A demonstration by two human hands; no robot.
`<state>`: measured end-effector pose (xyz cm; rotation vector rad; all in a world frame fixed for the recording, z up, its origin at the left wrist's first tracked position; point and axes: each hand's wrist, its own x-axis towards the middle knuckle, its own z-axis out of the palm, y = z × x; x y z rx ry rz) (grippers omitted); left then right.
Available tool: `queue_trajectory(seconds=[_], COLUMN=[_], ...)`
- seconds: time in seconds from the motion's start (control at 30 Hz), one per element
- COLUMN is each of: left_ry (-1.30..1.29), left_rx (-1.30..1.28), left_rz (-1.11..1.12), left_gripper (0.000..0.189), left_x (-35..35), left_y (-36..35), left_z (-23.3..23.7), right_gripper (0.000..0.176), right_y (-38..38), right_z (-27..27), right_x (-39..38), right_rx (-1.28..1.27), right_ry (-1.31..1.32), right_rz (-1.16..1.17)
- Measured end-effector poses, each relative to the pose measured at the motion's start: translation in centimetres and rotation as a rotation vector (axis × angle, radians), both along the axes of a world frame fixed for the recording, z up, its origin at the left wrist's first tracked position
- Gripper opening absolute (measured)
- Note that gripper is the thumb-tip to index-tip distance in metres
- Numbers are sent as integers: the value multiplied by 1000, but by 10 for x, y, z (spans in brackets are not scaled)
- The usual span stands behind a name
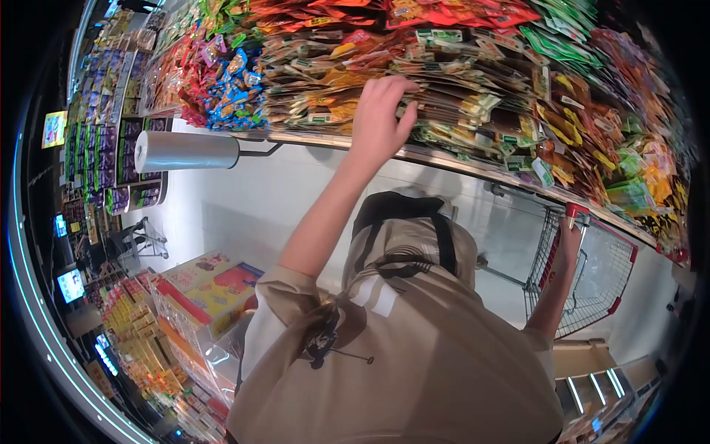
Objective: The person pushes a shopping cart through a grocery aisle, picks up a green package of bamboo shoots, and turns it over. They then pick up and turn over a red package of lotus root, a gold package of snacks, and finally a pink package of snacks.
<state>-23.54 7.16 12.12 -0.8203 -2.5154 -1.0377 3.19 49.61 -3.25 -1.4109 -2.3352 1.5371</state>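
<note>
My left hand (381, 115) reaches onto a long display of flat snack packets (458, 81) that stand in dense rows. Its fingers curve over the packet edges, with thumb and index apart and no packet visibly lifted. At the right, my right hand (570, 235) is closed around the red handle (577, 210) of a wire shopping cart (592, 281). The cart stands beside the display, and its basket is partly hidden by my forearm.
Blue-wrapped sweets (240, 85) lie left of the packets. A plastic bag roll (188, 151) sticks out from the display's front edge. Behind me on the left are stacked boxes (214, 285); another cart (150, 240) stands farther off.
</note>
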Motion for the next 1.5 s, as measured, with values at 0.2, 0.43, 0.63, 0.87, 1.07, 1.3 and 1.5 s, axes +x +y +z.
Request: queue_trajectory(seconds=[0.2,0.43,0.63,0.87,1.07,1.3,1.5], left_ry=[85,63,80,337,-360,-944,-1017], left_rx=[-126,-137,-235,-82,659,965,926], left_rz=[-69,-97,-40,16,20,-63,-156], left_gripper=[11,9,11,8,7,22,45], left_x=[-23,-23,-23,-35,-14,48,99], left_y=[21,40,44,46,35,24,8], left_z=[-5,-14,-4,13,54,78,96], right_gripper=[28,30,27,26,27,28,26], right_y=[-2,-10,-7,-12,-14,-12,-9], right_z=[5,17,8,16,17,15,7], right_x=[-3,-9,-6,-9,-9,-6,-5], right_rx=[45,75,38,52,99,48,21], right_ry=[-73,-143,-79,-80,-59,-71,-68], right_rz=[23,-21,-16,-38,-12,-19,-46])
